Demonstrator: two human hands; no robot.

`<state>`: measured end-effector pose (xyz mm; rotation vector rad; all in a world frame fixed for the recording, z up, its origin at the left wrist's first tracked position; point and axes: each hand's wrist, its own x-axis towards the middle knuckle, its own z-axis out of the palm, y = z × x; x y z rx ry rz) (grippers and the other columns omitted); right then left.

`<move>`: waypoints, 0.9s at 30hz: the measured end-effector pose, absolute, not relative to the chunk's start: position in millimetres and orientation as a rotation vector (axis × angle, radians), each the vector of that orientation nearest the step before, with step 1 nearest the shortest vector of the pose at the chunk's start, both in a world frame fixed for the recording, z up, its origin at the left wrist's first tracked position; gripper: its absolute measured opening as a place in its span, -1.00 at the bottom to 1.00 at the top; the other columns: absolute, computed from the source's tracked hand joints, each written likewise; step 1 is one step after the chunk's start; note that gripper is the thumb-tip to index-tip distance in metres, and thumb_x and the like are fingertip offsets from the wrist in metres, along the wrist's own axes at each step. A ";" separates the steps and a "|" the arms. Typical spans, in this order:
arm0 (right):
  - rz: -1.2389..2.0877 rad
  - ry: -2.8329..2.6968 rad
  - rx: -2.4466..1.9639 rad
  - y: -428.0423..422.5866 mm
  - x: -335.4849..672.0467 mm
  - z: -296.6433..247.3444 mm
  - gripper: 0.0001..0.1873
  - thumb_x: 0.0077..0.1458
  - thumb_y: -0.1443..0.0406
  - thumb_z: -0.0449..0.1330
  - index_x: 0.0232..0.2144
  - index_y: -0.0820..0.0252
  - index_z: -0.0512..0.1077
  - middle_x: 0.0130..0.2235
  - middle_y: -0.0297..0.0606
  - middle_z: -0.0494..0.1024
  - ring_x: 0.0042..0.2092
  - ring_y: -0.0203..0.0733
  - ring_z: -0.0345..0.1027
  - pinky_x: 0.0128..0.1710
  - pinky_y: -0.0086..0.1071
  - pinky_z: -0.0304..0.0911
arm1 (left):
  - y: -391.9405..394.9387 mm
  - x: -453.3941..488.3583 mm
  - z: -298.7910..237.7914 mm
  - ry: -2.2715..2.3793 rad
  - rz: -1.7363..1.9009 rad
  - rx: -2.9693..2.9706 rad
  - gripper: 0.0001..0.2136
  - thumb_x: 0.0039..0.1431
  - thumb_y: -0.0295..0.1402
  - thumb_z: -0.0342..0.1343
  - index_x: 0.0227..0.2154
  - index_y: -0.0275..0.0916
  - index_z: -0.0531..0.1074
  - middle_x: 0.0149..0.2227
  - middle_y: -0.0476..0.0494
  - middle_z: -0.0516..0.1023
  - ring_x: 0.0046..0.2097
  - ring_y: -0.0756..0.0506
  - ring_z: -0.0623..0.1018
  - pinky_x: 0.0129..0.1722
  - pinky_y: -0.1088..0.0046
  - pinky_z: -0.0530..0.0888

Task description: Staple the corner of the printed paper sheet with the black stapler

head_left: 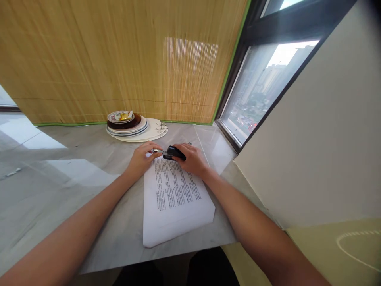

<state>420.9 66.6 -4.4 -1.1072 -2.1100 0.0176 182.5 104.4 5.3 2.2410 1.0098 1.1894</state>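
Stapler, black and compact, is resting in the grip of the right hand at the far edge of the printed paper, its nose pointing toward the left hand. The right hand is clamping round the rear of the body; the left hand is pinching thumb and fingertips together on a small metallic part at the nose, too small to identify surely. The paper is lying on the bench, close to its front edge, while a stack of plates is standing beyond, apart from the hands. Judging by these grips, the step in hand is probably calling for fine handling at the stapler's front, so the right hand should be acting as a steady anchor while the left is doing the small, precise work. Doing it well is likely a matter of lining the metallic part up straight with the body, pushing or drawing along that line rather than sideways, and not squeezing while fingertips are sitting near the nose. Holding everything low is probably helping too: any piece slipping loose would be landing on the paper.
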 end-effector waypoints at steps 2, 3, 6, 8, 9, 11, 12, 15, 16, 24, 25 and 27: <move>0.009 -2.119 -1.092 67.4 421.2 -4.7 -0.64 0.27 0.24 0.24 0.09 0.14 0.42 -0.03 -0.12 0.60 -0.01 -0.04 0.47 0.01 -0.23 0.31 | 104.7 182.9 5.4 1.026 1.163 2.275 -0.85 0.22 -0.26 0.20 -0.25 -0.17 0.61 -0.14 -0.14 0.62 -0.16 -0.13 0.54 -0.13 0.33 0.47; 0.004 -2.118 -1.087 67.7 421.3 -5.0 -0.64 0.27 0.24 0.24 0.10 0.14 0.42 -0.04 -0.12 0.61 -0.01 -0.04 0.47 0.01 -0.24 0.31 | 104.6 183.1 5.9 1.035 1.153 2.295 -0.85 0.22 -0.26 0.19 -0.25 -0.17 0.60 -0.14 -0.14 0.62 -0.17 -0.12 0.54 -0.15 0.35 0.48; -0.001 -2.103 -1.080 68.2 421.4 -5.5 -0.65 0.28 0.24 0.23 0.09 0.13 0.41 -0.03 -0.15 0.61 -0.02 -0.06 0.47 0.01 -0.24 0.31 | 103.8 183.4 7.8 1.055 1.138 2.342 -0.85 0.25 -0.26 0.17 -0.24 -0.18 0.58 -0.17 -0.13 0.61 -0.18 -0.10 0.54 -0.16 0.38 0.49; -0.002 -2.095 -1.089 67.9 421.1 -5.2 -0.66 0.27 0.24 0.24 0.09 0.11 0.42 -0.02 -0.15 0.61 -0.02 -0.07 0.47 0.02 -0.25 0.30 | 103.4 183.5 8.5 1.063 1.142 2.350 -0.85 0.26 -0.26 0.16 -0.24 -0.19 0.57 -0.18 -0.13 0.61 -0.19 -0.09 0.55 -0.18 0.40 0.50; -0.003 -2.098 -1.094 67.6 421.0 -4.9 -0.66 0.27 0.25 0.24 0.08 0.11 0.42 -0.02 -0.16 0.61 -0.02 -0.07 0.47 0.01 -0.25 0.30 | 103.5 183.6 8.4 1.063 1.143 2.351 -0.85 0.26 -0.26 0.16 -0.24 -0.20 0.57 -0.18 -0.14 0.60 -0.19 -0.09 0.56 -0.19 0.40 0.51; -0.005 -2.111 -1.096 66.8 420.9 -4.0 -0.66 0.26 0.27 0.23 0.08 0.11 0.42 -0.03 -0.16 0.61 -0.02 -0.08 0.47 0.01 -0.26 0.29 | 103.9 183.5 7.9 1.052 1.150 2.362 -0.85 0.26 -0.26 0.17 -0.25 -0.20 0.57 -0.17 -0.14 0.60 -0.20 -0.09 0.56 -0.20 0.40 0.51; -0.006 -2.118 -1.093 66.5 421.0 -3.5 -0.66 0.26 0.29 0.23 0.08 0.12 0.42 -0.04 -0.17 0.61 -0.02 -0.08 0.46 0.01 -0.26 0.29 | 104.0 183.3 7.5 1.041 1.154 2.375 -0.85 0.26 -0.25 0.18 -0.25 -0.20 0.57 -0.17 -0.14 0.60 -0.19 -0.09 0.56 -0.21 0.40 0.52; -0.006 -2.129 -1.081 66.0 422.1 -2.7 -0.66 0.25 0.31 0.23 0.08 0.12 0.43 -0.06 -0.18 0.62 -0.04 -0.09 0.47 0.00 -0.27 0.29 | 103.8 182.4 6.8 1.014 1.160 2.435 -0.85 0.25 -0.25 0.20 -0.24 -0.19 0.59 -0.18 -0.14 0.62 -0.19 -0.09 0.57 -0.19 0.38 0.52; -0.002 -2.127 -1.081 66.1 422.8 -2.7 -0.66 0.25 0.31 0.23 0.07 0.12 0.43 -0.06 -0.18 0.62 -0.04 -0.09 0.47 0.01 -0.27 0.29 | 103.4 182.0 6.8 1.010 1.156 2.450 -0.84 0.26 -0.24 0.20 -0.23 -0.18 0.60 -0.18 -0.13 0.63 -0.19 -0.09 0.58 -0.18 0.37 0.53; 0.060 -2.072 -1.079 69.4 432.7 -4.5 -0.62 0.24 0.24 0.27 0.09 0.11 0.44 -0.02 -0.18 0.61 0.00 -0.09 0.49 0.06 -0.25 0.32 | 99.6 179.0 10.9 0.994 1.212 2.412 -0.83 0.26 -0.16 0.23 -0.25 -0.10 0.63 -0.17 -0.05 0.71 -0.11 -0.13 0.66 0.03 0.25 0.55; 0.065 -2.068 -1.075 69.9 434.5 -4.7 -0.62 0.23 0.24 0.27 0.08 0.11 0.45 -0.02 -0.18 0.61 -0.01 -0.09 0.50 0.06 -0.25 0.33 | 99.7 178.0 11.7 0.993 1.227 2.406 -0.84 0.24 -0.16 0.24 -0.29 -0.09 0.63 -0.17 -0.04 0.71 -0.10 -0.14 0.67 0.05 0.23 0.55; 0.079 -2.062 -1.059 70.7 438.6 -4.5 -0.61 0.19 0.25 0.30 0.07 0.12 0.46 -0.04 -0.17 0.62 -0.03 -0.09 0.51 0.05 -0.25 0.34 | 100.4 175.6 13.0 1.003 1.230 2.385 -0.85 0.23 -0.16 0.26 -0.31 -0.07 0.65 -0.16 -0.03 0.72 -0.10 -0.15 0.68 0.06 0.22 0.55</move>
